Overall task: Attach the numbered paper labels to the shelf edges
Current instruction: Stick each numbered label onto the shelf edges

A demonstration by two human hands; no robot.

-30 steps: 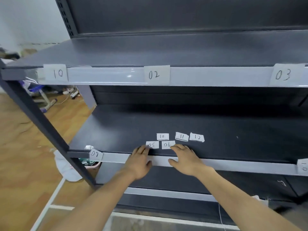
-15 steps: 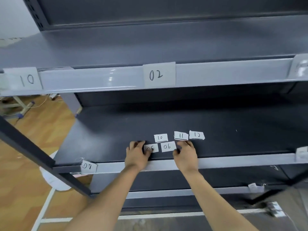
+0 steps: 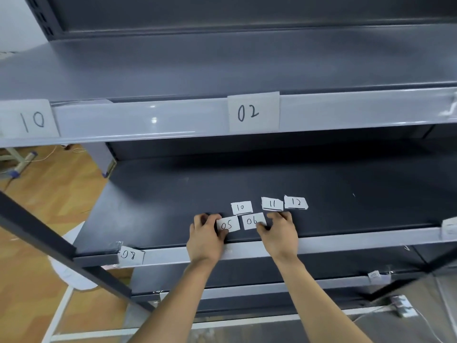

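Head view looks down on the middle shelf (image 3: 173, 209), where five loose paper labels lie in a cluster near its front edge (image 3: 346, 240). Taking the 06 label (image 3: 252, 221) as landmark: the 05 label (image 3: 228, 225) lies just to its left, the 10 label (image 3: 241, 207) just behind it, and the 11 label (image 3: 272, 203) and 12 label (image 3: 295, 202) behind it to the right. The left hand (image 3: 205, 240) has its fingers (image 3: 200, 220) curled, thumb and fingertips at the 05 label's left side, seemingly pinching that edge. The right hand (image 3: 282, 237) has its thumb on the 06 label's lower right corner, the other fingers bent beside it; whether it truly grips the paper I cannot tell.

Already fixed on edges are 08 (image 3: 131, 255), well left of the landmark, and 02 (image 3: 253, 112) on the upper shelf.

To do this step well, I judge it best to lift one slip at a time by a corner without creasing it, keep the number upright, then press it flat and level against the front edge, spaced evenly from 08.
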